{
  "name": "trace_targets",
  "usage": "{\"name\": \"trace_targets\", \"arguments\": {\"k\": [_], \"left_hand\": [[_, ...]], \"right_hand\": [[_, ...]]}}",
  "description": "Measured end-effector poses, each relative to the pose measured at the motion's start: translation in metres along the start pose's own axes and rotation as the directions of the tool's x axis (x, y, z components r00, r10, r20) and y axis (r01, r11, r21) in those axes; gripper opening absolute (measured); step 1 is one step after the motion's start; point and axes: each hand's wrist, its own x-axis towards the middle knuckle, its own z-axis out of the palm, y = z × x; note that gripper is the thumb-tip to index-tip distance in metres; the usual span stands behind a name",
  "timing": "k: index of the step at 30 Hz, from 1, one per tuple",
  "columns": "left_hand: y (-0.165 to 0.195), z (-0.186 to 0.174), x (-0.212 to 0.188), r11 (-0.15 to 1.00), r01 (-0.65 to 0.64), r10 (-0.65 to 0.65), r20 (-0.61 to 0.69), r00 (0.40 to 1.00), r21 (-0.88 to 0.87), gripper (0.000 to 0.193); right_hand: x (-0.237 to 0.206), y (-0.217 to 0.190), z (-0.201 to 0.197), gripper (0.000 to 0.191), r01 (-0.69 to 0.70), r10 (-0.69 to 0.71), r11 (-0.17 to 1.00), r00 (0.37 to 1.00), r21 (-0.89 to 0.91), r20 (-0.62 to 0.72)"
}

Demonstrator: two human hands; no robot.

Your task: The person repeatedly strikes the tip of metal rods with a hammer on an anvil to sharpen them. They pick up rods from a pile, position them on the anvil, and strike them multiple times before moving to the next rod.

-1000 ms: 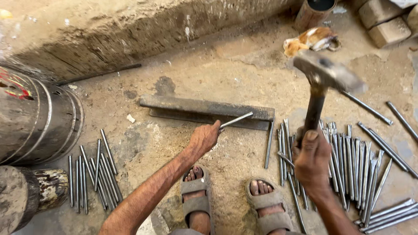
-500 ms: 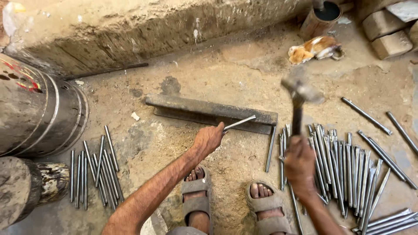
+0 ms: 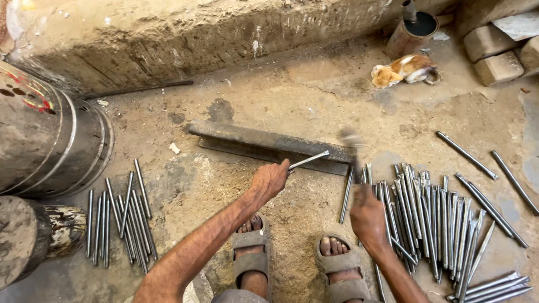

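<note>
One thin steel rod (image 3: 309, 160) is being pinched at its near end by the left hand (image 3: 269, 180), its far end lying on the long iron bar (image 3: 264, 143) on the dirt floor (image 3: 314, 95). Beside it, a blurred hammer (image 3: 352, 147) is being gripped by the right hand (image 3: 368, 217). Piles of similar rods are lying at the right (image 3: 432, 219) and left (image 3: 120, 216), near a metal drum (image 3: 50, 140).

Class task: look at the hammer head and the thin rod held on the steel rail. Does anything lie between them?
Nothing visible does. The hammer, blurred in the right hand, hangs just right of the rod, which the left hand holds on the rail. Only open air separates them.
</note>
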Motion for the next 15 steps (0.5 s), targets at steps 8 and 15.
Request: {"name": "trace_targets", "arguments": {"k": [8, 15], "left_hand": [[-0.005, 0.011, 0.003, 0.988, -0.14, 0.152, -0.245, 0.957, 0.066, 0.018], [-0.006, 0.008, 0.003, 0.99, -0.135, 0.139, -0.269, 0.953, 0.035, 0.018]], "right_hand": [[0.0, -0.004, -0.021, 0.06, -0.028, 0.039, 0.981, 0.998, 0.191, -0.054], [0.023, 0.002, 0.006, 0.06, -0.05, 0.063, 0.99, 0.993, -0.134, 0.096]]}}
